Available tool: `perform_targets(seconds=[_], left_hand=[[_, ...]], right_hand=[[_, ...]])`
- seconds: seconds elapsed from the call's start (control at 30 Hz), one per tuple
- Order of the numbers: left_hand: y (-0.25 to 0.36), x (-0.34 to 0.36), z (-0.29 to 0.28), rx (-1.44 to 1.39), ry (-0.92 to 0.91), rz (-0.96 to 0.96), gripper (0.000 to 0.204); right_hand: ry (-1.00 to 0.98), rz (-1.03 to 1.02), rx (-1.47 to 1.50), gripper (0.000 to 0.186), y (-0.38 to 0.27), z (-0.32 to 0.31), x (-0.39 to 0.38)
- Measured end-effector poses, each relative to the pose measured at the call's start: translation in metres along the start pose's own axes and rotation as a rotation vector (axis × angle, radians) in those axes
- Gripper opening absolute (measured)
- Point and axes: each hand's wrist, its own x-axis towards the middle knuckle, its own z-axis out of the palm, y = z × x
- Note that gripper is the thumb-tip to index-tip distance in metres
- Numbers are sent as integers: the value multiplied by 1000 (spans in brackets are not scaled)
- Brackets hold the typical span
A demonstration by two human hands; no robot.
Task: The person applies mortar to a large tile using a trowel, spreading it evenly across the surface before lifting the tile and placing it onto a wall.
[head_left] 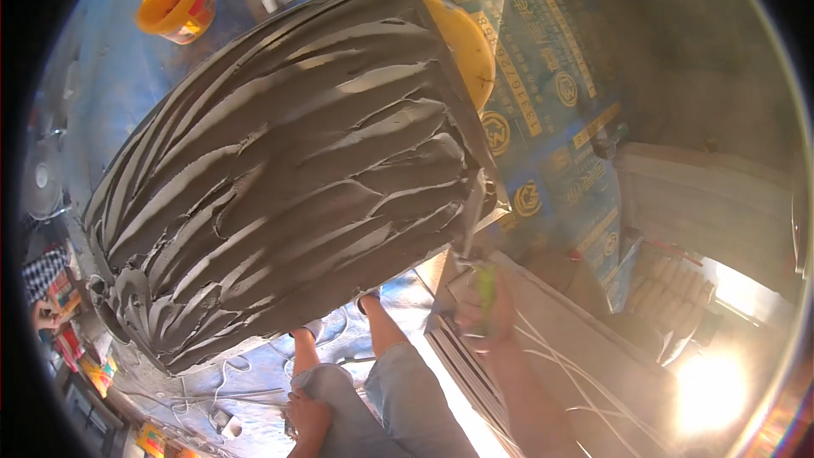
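A large board or tile (280, 170) lies below me, covered in dark grey paste with streaky ridges. At its right edge, near the lower corner, a metal trowel (476, 199) touches the paste. My right hand (483, 314) is closed around the trowel's green handle, slightly blurred. My left hand (307, 414) is down beside my left thigh at the bottom, fingers curled, with a small object partly showing beneath that I cannot make out.
A yellow bucket (174, 4) stands upper left; a yellow round tub (466, 51) is partly under the board. Stacked long panels (568, 356) with cords lie lower right. Another person's hand (47, 315) shows far left. A bright light (708, 390) glares lower right.
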Motion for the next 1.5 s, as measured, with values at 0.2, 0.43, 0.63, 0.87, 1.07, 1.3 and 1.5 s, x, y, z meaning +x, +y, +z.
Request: perform_targets(seconds=[0.2, 0.43, 0.63, 0.87, 1.07, 1.3, 1.5], left_hand=[[10, -10, -17, -28, -87, -58, 75], [21, -11, -33, -65, -148, -114, 84], [19, -14, -62, -135, -199, 38, 56], [26, -25, -83, -350, -151, 6, 52], [18, -24, -79, -463, -161, -49, 58], [-24, -2, 16, -177, -139, 190, 55], [8, -23, -43, -435, -70, -63, 43]], right_hand=[[-48, 107, 81, 48, 153, 101, 55], [-382, -232, -1878, 33, 146, 75, 41], [262, -475, -2200, 35, -20, 113, 69], [353, -395, -1604, 40, -102, 200, 113], [146, 18, -642, 51, 11, 206, 124], [-251, 225, -1078, 52, 139, 243, 141], [34, -367, -2439, 47, 7, 280, 124]])
